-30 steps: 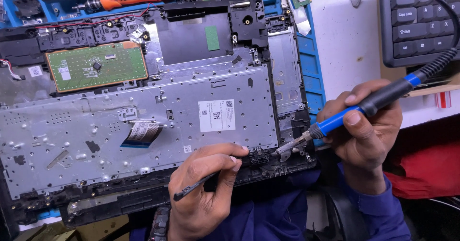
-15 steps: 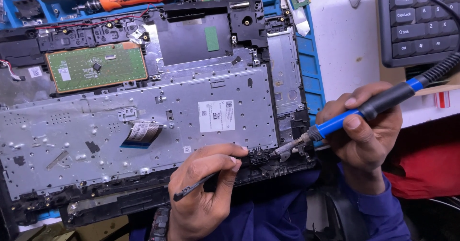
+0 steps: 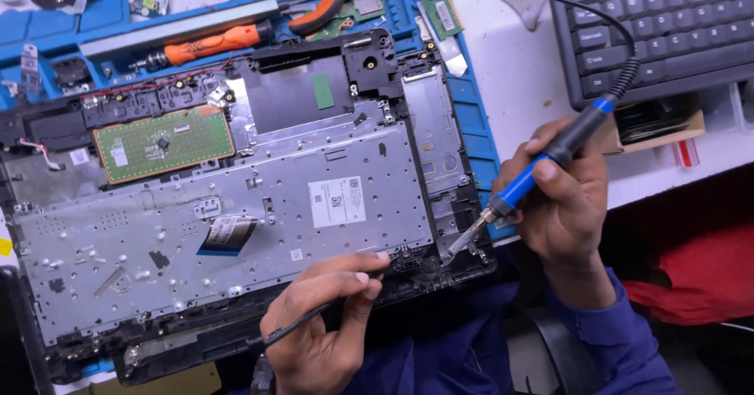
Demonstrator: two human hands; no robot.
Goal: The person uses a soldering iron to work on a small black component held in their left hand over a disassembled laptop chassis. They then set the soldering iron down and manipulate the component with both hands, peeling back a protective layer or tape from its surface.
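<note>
The right hand [image 3: 569,199] is gripping the soldering iron [image 3: 542,171], its long axis slanting down-left to the laptop chassis [image 3: 236,230] corner; the left hand [image 3: 318,332] is pinching a thin black tool [image 3: 302,324] just beside

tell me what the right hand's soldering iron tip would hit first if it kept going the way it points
The right hand aims the soldering iron down and left. Its tip sits at the black laptop frame by the corner, so the frame comes first, though depth is hard to judge. The left hand lies just beyond.
</note>
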